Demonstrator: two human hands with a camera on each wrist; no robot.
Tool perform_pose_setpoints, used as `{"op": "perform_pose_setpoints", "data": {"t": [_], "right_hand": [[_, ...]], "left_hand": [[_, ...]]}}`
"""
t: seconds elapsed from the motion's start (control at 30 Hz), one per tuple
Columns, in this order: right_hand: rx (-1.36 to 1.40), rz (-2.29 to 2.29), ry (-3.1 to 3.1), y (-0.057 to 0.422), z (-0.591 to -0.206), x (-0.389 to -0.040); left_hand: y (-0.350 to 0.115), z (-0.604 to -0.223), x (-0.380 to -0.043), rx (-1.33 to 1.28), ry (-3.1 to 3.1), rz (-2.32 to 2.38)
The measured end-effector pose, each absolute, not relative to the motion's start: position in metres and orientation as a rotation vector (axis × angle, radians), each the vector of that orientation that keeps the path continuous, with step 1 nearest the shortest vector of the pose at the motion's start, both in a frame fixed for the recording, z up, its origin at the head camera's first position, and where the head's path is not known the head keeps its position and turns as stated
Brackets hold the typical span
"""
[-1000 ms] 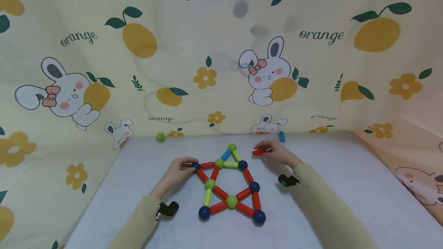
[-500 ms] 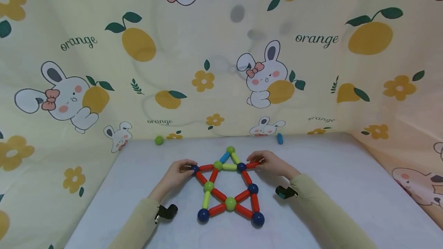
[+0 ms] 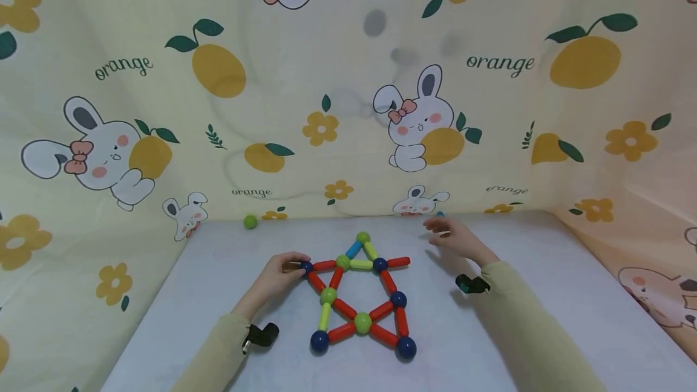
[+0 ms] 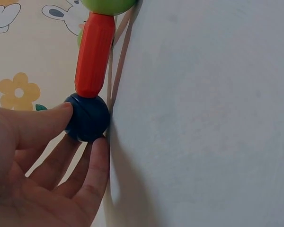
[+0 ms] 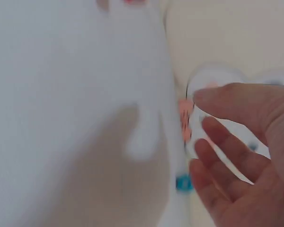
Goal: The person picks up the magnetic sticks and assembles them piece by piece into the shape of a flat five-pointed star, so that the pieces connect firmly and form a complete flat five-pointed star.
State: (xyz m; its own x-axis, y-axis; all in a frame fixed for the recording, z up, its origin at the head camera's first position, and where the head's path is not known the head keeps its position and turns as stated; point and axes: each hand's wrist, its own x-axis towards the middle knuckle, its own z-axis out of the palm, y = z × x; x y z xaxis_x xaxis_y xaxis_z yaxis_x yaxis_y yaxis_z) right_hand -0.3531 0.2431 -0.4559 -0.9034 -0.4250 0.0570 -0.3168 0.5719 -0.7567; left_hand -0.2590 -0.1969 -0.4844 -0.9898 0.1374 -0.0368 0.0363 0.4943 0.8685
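A flat star-like figure of red, yellow-green and blue rods joined by green and dark blue balls lies mid-table. My left hand (image 3: pixel 279 274) pinches the dark blue ball (image 4: pixel 88 118) at its left corner, thumb on one side and fingers on the other. A red rod (image 4: pixel 94 54) runs from that ball to a green ball (image 4: pixel 109 4). On the right, a red rod (image 3: pixel 399 262) sticks out from another dark blue ball (image 3: pixel 380 265), its outer end free. My right hand (image 3: pixel 460 241) is apart from the figure, fingers loosely bent and holding nothing, near a mostly hidden blue rod (image 3: pixel 440 214).
A loose green ball (image 3: pixel 250 221) sits at the back left of the white table (image 3: pixel 218 295). Behind it rises a patterned cloth backdrop (image 3: pixel 327 77). Another cloth side (image 3: pixel 642 222) borders the table on the right.
My right hand brought the red rod to the upper right dark blue ball, let go of it there, and moved right and back toward the blue rod. The left hand keeps its grip.
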Motion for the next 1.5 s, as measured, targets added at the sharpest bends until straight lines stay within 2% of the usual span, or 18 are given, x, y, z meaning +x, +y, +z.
{"op": "perform_pose_setpoints", "data": {"t": [0.27,0.53,1.0,1.3,1.5], "right_hand": [[-0.393,-1.331,2.772,0.273,-0.463,-0.377],[-0.239,-1.341,2.735,0.280,-0.478,-0.394],[-0.296,-1.293,2.746,0.260,-0.490,-0.403],[-0.329,-1.175,2.780,0.251,-0.484,-0.387],[-0.538,-1.123,2.779,0.249,-0.470,-0.367]], "left_hand": [[-0.198,-0.482,-0.256,0.151,2.621,1.537],[-0.198,-0.482,-0.256,0.156,2.601,1.557],[-0.197,-0.478,-0.252,0.168,2.577,1.584],[-0.197,-0.486,-0.257,0.165,2.581,1.573],[-0.198,-0.486,-0.257,0.157,2.585,1.569]]}}
